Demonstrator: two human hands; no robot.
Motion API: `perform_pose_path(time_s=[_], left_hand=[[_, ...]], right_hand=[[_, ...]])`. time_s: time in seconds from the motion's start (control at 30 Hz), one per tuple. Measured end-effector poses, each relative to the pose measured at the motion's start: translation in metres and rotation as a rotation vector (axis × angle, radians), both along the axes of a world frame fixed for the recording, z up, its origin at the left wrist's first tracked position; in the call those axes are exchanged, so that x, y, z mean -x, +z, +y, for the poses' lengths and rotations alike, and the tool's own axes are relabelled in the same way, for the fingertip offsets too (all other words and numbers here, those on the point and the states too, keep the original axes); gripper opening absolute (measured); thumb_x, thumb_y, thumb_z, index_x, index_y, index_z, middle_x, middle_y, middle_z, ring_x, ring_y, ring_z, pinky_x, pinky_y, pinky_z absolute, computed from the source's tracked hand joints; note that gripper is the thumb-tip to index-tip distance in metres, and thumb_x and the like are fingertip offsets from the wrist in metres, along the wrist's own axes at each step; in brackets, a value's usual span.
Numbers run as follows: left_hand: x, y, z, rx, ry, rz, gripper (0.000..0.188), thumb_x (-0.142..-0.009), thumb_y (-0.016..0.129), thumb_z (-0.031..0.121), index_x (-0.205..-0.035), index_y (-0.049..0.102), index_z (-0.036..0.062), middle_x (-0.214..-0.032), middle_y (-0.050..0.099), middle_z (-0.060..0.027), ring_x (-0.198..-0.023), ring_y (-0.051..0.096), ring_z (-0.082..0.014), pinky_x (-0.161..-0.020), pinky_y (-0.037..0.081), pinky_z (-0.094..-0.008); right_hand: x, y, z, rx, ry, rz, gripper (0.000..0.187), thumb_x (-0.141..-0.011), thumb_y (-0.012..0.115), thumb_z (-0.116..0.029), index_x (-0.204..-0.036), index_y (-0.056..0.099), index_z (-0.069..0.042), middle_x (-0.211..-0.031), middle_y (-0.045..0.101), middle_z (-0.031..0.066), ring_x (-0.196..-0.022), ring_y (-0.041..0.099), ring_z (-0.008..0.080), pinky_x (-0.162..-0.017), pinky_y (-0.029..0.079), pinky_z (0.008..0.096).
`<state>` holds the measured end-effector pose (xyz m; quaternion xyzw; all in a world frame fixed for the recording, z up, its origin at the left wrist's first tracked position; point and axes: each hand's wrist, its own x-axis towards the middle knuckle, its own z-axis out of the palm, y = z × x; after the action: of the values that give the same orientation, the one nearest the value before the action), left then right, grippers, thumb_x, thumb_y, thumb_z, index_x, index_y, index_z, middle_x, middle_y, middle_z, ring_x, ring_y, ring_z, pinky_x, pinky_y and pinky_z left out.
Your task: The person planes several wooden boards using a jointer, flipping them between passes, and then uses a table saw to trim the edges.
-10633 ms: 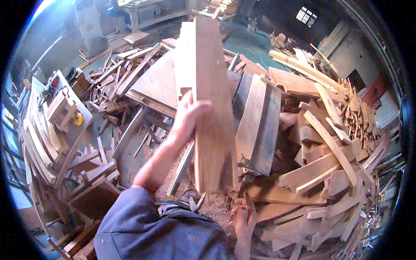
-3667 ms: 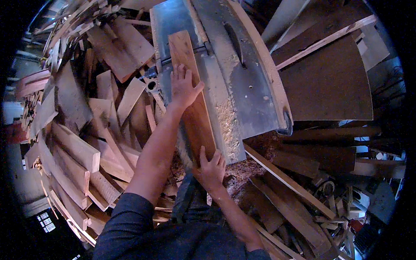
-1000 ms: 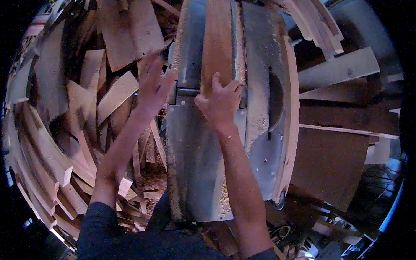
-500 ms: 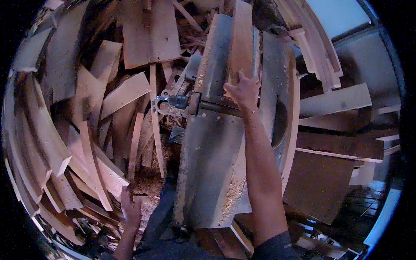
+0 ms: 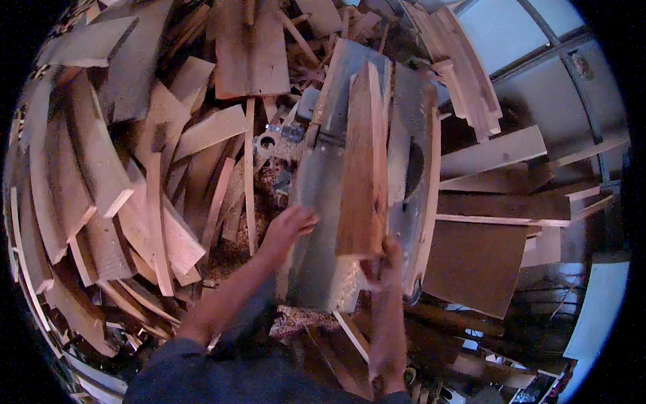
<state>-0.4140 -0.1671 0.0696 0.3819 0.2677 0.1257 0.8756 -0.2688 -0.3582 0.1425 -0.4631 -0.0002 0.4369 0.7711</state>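
Note:
A long wooden board [image 5: 362, 175] lies lengthwise over the metal bed of a jointer [image 5: 313, 209], its near end towards me. My right hand [image 5: 383, 262] is closed around the near right corner of that board, partly blurred. To the board's left, above the left edge of the jointer bed, my left hand [image 5: 296, 223] is loosely curled, apart from the board, and nothing shows in its fingers. A strip of pale shavings [image 5: 346, 283] lies on the near part of the bed.
Piled planks [image 5: 94, 148] fill the left side, close to the machine. Right of the jointer are stacked boards [image 5: 494, 161] and a wide brown panel [image 5: 478, 262]. A metal bracket with a round hole [image 5: 268, 143] juts out from the machine's left side. Sawdust [image 5: 232, 269] covers the floor.
The board has come back towards me along the bed, with my right hand now at its near end. My left hand has risen from the lower left to the jointer's edge.

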Motion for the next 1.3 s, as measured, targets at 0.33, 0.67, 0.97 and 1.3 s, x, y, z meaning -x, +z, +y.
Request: perform_pose_path(time_s=[0.33, 0.67, 0.97, 1.3], left_hand=[[-0.001, 0.027, -0.093, 0.611, 0.015, -0.214, 0.049, -0.095, 0.063, 0.034, -0.13, 0.055, -0.0002, -0.121, 0.066, -0.0147, -0.105, 0.067, -0.0264, -0.092, 0.055, -0.0425], [0.12, 0.049, -0.175, 0.345, 0.117, -0.017, 0.042, -0.087, 0.073, 0.017, -0.123, 0.058, 0.0027, -0.111, 0.068, -0.008, -0.101, 0.067, -0.023, -0.09, 0.055, -0.0415], [0.179, 0.053, -0.178, 0.35, 0.145, -0.036, 0.047, -0.087, 0.073, 0.02, -0.128, 0.055, 0.0041, -0.122, 0.064, -0.0087, -0.113, 0.061, -0.0238, -0.1, 0.048, -0.0423], [0.21, 0.055, -0.173, 0.381, 0.199, -0.126, 0.067, -0.09, 0.07, 0.038, -0.141, 0.045, 0.0049, -0.138, 0.056, -0.0098, -0.126, 0.052, -0.0312, -0.11, 0.04, -0.0459]], right_hand=[[0.258, 0.005, -0.193, 0.023, -0.333, 0.263, 0.082, -0.08, 0.057, -0.061, -0.145, 0.047, -0.012, -0.145, 0.05, 0.0117, -0.132, 0.049, 0.0358, -0.106, 0.044, 0.0533], [0.354, -0.002, -0.304, 0.161, -0.517, 0.444, 0.059, -0.095, 0.049, -0.045, -0.138, 0.051, -0.005, -0.136, 0.057, 0.0137, -0.126, 0.054, 0.0321, -0.099, 0.049, 0.0473], [0.382, -0.019, -0.298, 0.287, -0.325, 0.142, 0.053, -0.09, 0.067, -0.036, -0.131, 0.058, -0.004, -0.12, 0.065, 0.0046, -0.108, 0.062, 0.0169, -0.085, 0.052, 0.0341], [0.379, -0.005, -0.307, 0.447, -0.346, 0.009, 0.047, -0.095, 0.063, -0.024, -0.134, 0.053, 0.0, -0.123, 0.063, 0.0079, -0.11, 0.062, 0.0193, -0.092, 0.052, 0.0349]])
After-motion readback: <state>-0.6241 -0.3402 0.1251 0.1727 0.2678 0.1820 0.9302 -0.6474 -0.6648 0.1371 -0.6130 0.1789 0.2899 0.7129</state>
